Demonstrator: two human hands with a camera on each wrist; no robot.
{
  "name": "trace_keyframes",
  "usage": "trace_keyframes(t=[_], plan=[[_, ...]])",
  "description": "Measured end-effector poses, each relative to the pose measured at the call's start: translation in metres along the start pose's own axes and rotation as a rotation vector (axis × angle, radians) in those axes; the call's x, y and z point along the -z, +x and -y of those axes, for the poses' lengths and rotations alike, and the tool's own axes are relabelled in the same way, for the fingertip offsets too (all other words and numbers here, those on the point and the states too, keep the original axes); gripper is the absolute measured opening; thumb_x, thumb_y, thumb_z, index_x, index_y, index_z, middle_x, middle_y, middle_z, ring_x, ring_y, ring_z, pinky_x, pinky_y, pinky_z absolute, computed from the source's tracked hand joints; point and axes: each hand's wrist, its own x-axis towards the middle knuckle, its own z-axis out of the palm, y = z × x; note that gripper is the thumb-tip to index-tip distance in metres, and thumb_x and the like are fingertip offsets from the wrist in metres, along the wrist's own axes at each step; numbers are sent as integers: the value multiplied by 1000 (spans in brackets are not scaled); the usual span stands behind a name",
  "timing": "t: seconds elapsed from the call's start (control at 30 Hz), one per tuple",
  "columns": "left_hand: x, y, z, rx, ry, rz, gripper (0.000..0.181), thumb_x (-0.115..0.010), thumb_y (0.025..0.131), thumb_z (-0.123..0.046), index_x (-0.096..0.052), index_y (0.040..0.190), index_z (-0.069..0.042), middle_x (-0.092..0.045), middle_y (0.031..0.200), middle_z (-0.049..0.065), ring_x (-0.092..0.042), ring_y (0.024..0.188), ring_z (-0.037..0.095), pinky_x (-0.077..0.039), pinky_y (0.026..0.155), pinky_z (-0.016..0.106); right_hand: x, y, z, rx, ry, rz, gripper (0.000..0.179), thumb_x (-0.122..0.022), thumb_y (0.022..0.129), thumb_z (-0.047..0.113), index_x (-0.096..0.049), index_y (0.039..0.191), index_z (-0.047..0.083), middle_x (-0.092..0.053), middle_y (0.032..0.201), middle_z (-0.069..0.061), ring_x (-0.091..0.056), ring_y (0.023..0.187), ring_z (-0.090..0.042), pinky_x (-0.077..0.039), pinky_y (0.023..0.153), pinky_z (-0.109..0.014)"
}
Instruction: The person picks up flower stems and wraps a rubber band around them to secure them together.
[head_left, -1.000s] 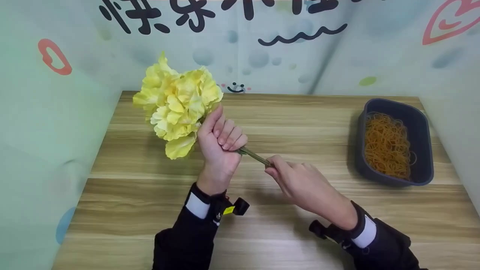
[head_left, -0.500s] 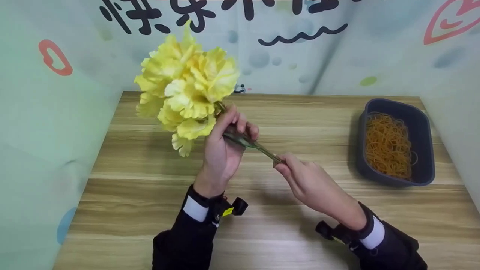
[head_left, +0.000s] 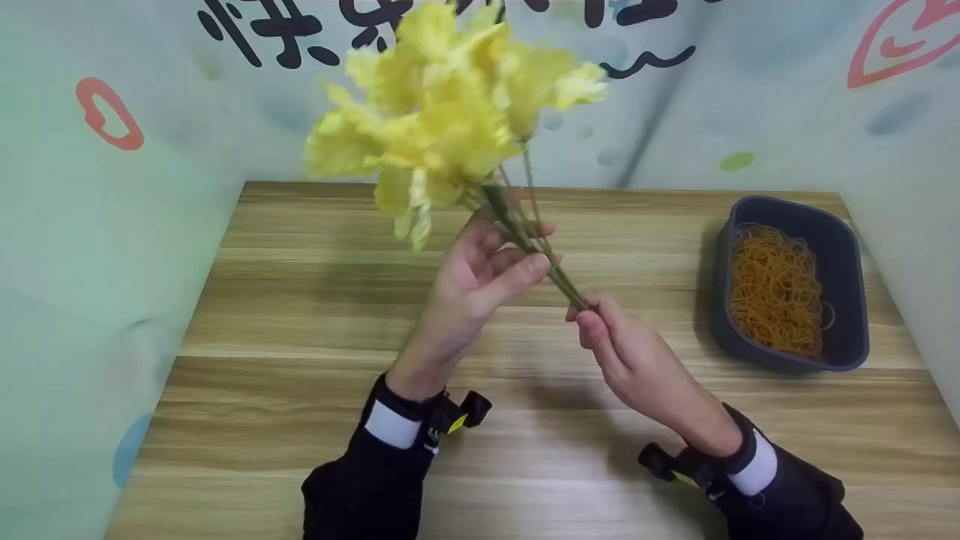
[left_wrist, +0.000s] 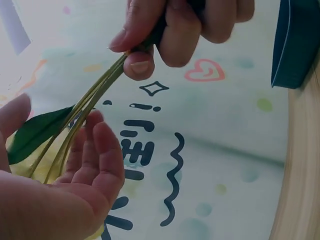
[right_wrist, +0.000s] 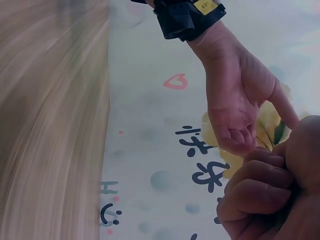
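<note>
A bunch of yellow flowers (head_left: pixel 442 124) leans up and to the left above the table in the head view, its ruffled blossoms slightly blurred. My right hand (head_left: pixel 641 364) grips the thin green stems (head_left: pixel 566 283) near their lower ends. Higher up, my left hand (head_left: pixel 465 296) is loosely cupped about the stems, thumb in front and fingers partly behind. The left wrist view shows the stems crossing between that hand's parted thumb and its bent fingers (left_wrist: pixel 106 155), beside a green leaf (left_wrist: pixel 42 131). In the right wrist view, my curled right hand (right_wrist: pixel 265 195) hides the stem ends.
A dark blue bin (head_left: pixel 844 292) holding a heap of orange-brown rubber bands (head_left: pixel 776 292) stands at the right on the wood-grain table (head_left: pixel 262 420). A printed pale backdrop (head_left: pixel 660 135) encloses the back and sides.
The bunch has moved up and to the right, its blossoms now spread apart. My left hand has loosened from a fist around the stems. My right hand has shifted slightly right, still gripping them.
</note>
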Motion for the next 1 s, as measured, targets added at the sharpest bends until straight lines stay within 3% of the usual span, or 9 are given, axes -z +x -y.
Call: trace_keyframes(t=[0.1, 0.2, 0.33, 0.43, 0.57, 0.67, 0.77, 0.9, 1.0], plan=[[-2, 1, 1, 20, 106, 18, 73, -69, 104, 7, -38, 170, -1, -69, 147, 26, -79, 111, 17, -65, 111, 52, 1, 1, -2, -53, 123, 15, 28, -42, 123, 24, -61, 123, 2, -45, 81, 11, -40, 66, 2, -35, 56, -23], [-3, 2, 3, 21, 187, 7, 70, -67, 108, 3, -37, 171, 1, -70, 145, 29, -82, 105, 15, -68, 106, 47, 0, 2, -2, -91, 189, 44, 28, -42, 123, 22, -59, 122, 0, -44, 81, 11, -38, 65, 2, -33, 55, -22], [-5, 3, 7, 11, 245, -26, 64, -65, 110, 2, -41, 169, 3, -72, 140, 30, -84, 98, 18, -71, 93, 37, 0, 3, -2, -139, 221, 103, 28, -40, 124, 21, -57, 120, -1, -47, 78, 6, -43, 60, 2, -40, 51, -21], [-6, 3, 8, 10, 284, -42, 63, -66, 110, 1, -43, 168, 4, -73, 136, 30, -84, 98, 18, -70, 90, 34, -2, 4, -3, -169, 226, 155, 28, -38, 124, 21, -54, 118, -1, -52, 73, 0, -49, 54, -3, -47, 49, -24], [-6, 2, 10, 7, 359, -41, 60, -68, 110, -1, -47, 166, 3, -76, 134, 29, -83, 94, 10, -69, 83, 27, -6, 5, -5, -188, 221, 207, 27, -37, 125, 21, -53, 116, 0, -60, 76, -6, -56, 60, -7, -52, 56, -25], [-5, 2, 13, -2, 449, -29, 56, -70, 110, -4, -51, 162, 6, -77, 136, 28, -77, 81, 6, -59, 68, 19, -9, 6, -7, -183, 191, 218, 25, -39, 124, 17, -55, 113, 1, -64, 84, -8, -58, 70, -8, -54, 62, -25], [-6, 3, 17, -4, 561, -20, 55, -71, 110, -8, -53, 159, 8, -78, 138, 27, -77, 78, 14, -55, 63, 18, -11, 7, -9, -188, 117, 224, 22, -43, 123, 15, -57, 110, 4, -63, 90, -6, -57, 77, -9, -52, 69, -25], [-8, 3, 23, -27, 727, 8, 51, -71, 111, -10, -58, 157, 5, -79, 136, 26, -85, 93, 31, -69, 78, 30, -14, 8, -11, -213, -1, 260, 18, -47, 122, 18, -58, 112, 8, -57, 92, -1, -54, 84, -11, -48, 77, -30], [-10, 3, 27, -70, 895, 33, 41, -70, 111, -12, -67, 150, 2, -82, 130, 22, -85, 96, 33, -70, 85, 43, -16, 9, -13, -216, -81, 288, 16, -48, 122, 18, -57, 113, 9, -54, 92, 1, -54, 86, -14, -48, 78, -33]])
